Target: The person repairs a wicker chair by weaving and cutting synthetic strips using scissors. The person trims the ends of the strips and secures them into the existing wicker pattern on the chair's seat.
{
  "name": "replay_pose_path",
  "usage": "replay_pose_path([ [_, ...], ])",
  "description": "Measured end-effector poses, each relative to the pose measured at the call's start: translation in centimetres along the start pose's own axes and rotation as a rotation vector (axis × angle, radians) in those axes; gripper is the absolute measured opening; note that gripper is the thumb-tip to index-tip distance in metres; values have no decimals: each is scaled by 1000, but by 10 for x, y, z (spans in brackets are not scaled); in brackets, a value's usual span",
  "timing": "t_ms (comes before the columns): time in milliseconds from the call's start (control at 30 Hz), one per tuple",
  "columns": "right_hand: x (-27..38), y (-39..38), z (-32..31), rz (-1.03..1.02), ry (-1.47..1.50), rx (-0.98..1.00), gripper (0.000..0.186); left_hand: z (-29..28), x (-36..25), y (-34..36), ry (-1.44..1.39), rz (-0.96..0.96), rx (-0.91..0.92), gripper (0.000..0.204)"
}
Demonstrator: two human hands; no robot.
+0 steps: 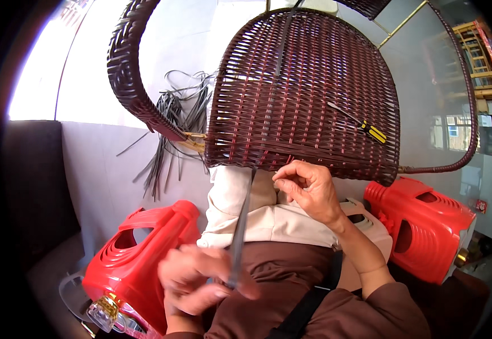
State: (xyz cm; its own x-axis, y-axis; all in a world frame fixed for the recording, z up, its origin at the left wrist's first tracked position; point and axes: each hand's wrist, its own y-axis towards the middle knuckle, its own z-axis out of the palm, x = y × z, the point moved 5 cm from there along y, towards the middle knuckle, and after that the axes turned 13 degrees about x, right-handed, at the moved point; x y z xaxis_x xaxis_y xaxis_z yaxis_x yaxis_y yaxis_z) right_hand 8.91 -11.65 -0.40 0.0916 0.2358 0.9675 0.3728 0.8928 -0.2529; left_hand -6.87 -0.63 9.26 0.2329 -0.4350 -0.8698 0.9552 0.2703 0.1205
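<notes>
Our left hand (192,270), blurred, pinches the gray strip (242,223), its long axis running up and forward to the woven seat (314,85); our right hand (312,192), loosely curled, contents unclear, is nearer the seat

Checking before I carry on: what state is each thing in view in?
Chair: woven.
Strip: stretching from chair's near edge to left hand.
Left hand: blurred, grip shut on strip.
Right hand: curled by chair's near edge; whether holding anything is unclear.
Screwdriver: lying on chair, untouched.
Strip heap: loose, on floor.
Left stool: seemingly upright.
Right stool: seemingly upright.
</notes>
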Motion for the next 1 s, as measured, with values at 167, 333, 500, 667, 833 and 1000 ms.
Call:
replay_pose_path([
  [167, 11, 8, -16, -89, -150, -95, 4, -32, -18, 70, 44, 34, 77, 33],
  [333, 8, 13, -24, -106, -246, -148, 5, -31, -8, 113, -167, 63, 236, 50],
  [500, 2, 14, -8, -110, -229, -74, 5, -5, -7, 128, -40, 19, 273, 53],
  [667, -3, 13, -4, -96, -271, -91, 5, -8, -2, 131, -48, 19, 267, 52],
  [833, 3, 17, 1, -128, -326, -124, 8, -8, -20, 103, 92, -43, 216, 44],
  [1000, 5, 23, -11, -191, -403, -179, 9, -30, -23, 44, 286, -14, 45, 25],
])
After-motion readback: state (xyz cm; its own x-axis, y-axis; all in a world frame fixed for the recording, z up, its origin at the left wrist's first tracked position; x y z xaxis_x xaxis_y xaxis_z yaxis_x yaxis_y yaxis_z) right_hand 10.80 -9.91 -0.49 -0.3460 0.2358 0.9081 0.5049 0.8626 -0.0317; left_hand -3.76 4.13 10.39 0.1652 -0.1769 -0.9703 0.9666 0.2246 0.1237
